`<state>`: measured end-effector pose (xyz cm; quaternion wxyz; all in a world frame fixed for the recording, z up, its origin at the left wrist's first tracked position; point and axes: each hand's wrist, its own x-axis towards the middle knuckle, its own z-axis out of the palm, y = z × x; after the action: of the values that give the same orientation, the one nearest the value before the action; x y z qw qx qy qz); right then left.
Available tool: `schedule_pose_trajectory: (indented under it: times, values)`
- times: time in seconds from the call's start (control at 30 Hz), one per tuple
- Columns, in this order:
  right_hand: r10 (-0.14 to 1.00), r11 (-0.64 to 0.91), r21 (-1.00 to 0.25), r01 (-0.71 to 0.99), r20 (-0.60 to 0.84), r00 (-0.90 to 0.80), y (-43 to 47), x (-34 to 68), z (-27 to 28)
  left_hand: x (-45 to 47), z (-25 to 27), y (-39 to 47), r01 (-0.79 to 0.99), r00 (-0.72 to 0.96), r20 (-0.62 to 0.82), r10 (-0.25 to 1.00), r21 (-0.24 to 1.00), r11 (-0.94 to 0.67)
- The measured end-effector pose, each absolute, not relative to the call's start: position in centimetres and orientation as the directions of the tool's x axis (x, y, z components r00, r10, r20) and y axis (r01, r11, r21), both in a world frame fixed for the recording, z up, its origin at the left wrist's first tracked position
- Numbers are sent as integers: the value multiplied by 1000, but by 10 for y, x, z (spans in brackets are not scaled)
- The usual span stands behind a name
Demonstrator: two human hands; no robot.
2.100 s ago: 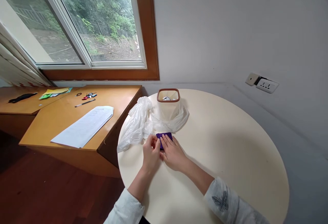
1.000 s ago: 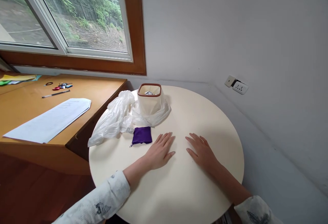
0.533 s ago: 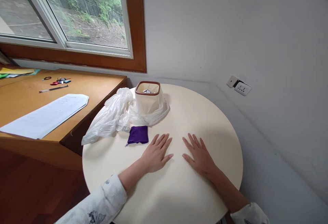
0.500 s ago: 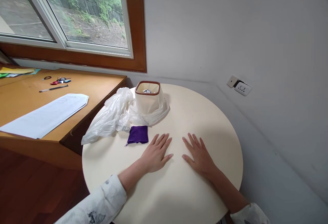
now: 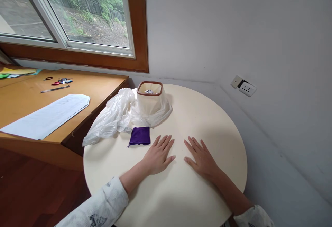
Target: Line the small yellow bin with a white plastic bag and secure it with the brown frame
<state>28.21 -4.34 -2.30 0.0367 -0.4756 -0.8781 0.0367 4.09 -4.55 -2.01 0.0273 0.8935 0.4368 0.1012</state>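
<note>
My left hand (image 5: 158, 155) lies flat on the round cream table (image 5: 202, 112), fingers spread and holding nothing. To its right, my right hand (image 5: 200, 157) rests palm down in the same way, also without anything in it. Just beyond the left fingertips is a small purple drawstring pouch (image 5: 139, 136), lying flat. Behind the pouch stands a small bin (image 5: 149, 104) with a brown rim, upright, with some crumpled bits inside. A white plastic bag (image 5: 110, 119) spreads around its base and out to the left.
A wooden desk (image 5: 103, 81) at the left bears white papers (image 5: 49, 116), a pen (image 5: 55, 89), a bunch of keys (image 5: 63, 80) and coloured folders. White wall with a socket (image 5: 247, 88) borders the table's right side. A window (image 5: 88, 12) is above the desk.
Both hands stay flat on the table; the right fingers have shifted very slightly. The view has moved a touch, and nothing on the table has been displaced.
</note>
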Motion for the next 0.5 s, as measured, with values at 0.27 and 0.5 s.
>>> schedule_pose_trajectory:
  times: [0.27, 0.5]
  values:
    - [850, 522, -132, 842, -1, -527, -44, 280, -19, 40, -20, -46, 780, 592, 139, 794, 149, -607]
    - [850, 524, -135, 841, 18, -526, -44, 280, -20, 41, -20, -45, 782, 591, 130, 796, 153, -605]
